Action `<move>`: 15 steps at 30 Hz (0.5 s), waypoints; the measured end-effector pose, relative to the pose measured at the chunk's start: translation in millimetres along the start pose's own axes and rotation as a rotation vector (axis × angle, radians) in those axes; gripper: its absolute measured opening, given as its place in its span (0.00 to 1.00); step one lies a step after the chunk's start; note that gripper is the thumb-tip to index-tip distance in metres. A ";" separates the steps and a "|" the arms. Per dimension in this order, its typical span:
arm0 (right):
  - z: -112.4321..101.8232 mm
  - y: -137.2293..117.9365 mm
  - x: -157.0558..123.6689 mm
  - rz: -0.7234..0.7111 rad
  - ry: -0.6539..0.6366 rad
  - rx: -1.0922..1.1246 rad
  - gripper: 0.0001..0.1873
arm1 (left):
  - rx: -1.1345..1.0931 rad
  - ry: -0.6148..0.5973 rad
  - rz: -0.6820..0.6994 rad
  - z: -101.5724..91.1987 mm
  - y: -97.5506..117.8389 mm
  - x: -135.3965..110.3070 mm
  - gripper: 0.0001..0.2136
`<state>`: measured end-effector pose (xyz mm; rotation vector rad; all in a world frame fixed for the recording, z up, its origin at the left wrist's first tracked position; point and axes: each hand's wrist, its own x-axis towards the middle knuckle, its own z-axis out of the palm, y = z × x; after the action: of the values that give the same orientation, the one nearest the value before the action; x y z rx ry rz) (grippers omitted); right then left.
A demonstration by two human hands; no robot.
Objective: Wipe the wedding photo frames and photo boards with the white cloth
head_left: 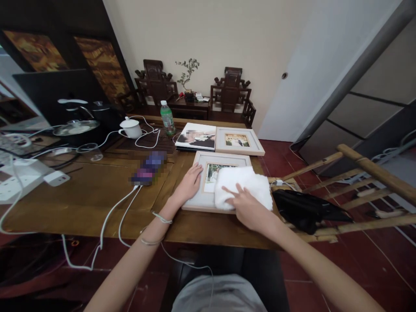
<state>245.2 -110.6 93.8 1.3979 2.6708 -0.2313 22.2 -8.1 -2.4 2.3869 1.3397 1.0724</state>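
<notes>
A light wooden picture frame [203, 162] lies flat on the brown wooden table [91, 195] in front of me. My left hand [190, 184] rests flat on its left border, fingers stretched out. A folded white cloth [248, 182] covers the right part of the frame's glass. My right hand [248, 210] presses down on the cloth with its fingers spread over it. A second framed photo [239, 141] and a photo book [196, 136] lie just beyond.
A phone [148, 168] on a white cable lies left of the frame. Farther left are a power strip [19, 177], a white teapot [131, 128], a kettle and a green bottle [167, 118]. A bamboo chair [357, 190] with a black bag [305, 210] stands at right.
</notes>
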 end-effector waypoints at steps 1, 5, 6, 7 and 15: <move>-4.2 -8.1 -14.5 -0.033 -0.037 0.036 0.30 | 0.003 -0.001 0.009 0.0 0.0 -0.3 0.18; -8.1 -25.2 -42.6 -0.116 -0.068 0.122 0.30 | -0.005 -0.006 0.033 -0.4 -1.0 -0.5 0.17; -4.9 -25.0 -40.4 -0.121 -0.051 0.128 0.30 | -0.008 -0.008 0.036 -0.7 -1.3 -0.4 0.17; -0.5 -22.8 -34.9 -0.118 -0.022 0.128 0.30 | -0.008 -0.010 0.037 -0.9 -1.5 -0.4 0.17; 16.5 54.2 61.0 0.075 0.283 -0.026 0.32 | -0.042 0.011 0.044 1.1 -8.5 -0.2 0.17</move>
<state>255.8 -34.2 62.6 1.6292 2.8184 0.0110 17.3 -3.2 -7.5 2.3938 1.2615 1.1160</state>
